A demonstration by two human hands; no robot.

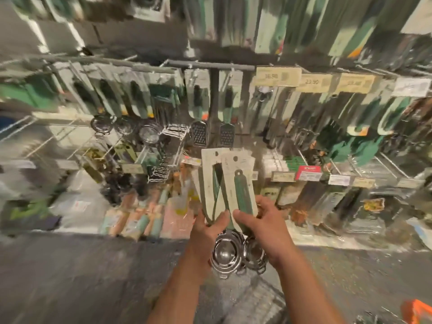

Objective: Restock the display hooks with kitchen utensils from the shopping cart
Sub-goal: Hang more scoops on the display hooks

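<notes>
Seen nearest: left hand (211, 226) and right hand (261, 220), each grip clenched on carded kitchen utensils (228, 181), green handles up, steel bowls (225, 256) hanging below the wrists. Held together in front of the display, not yet on any peg. Behind, hooks (231, 71) under a grey rail, already carrying graters (199, 134), strainers (149, 133) and green-handled tools; price tags (277, 77) alongside. Possibly a free peg near the rail's middle, though blur made that uncertain. Hanging of this batch still to come.
</notes>
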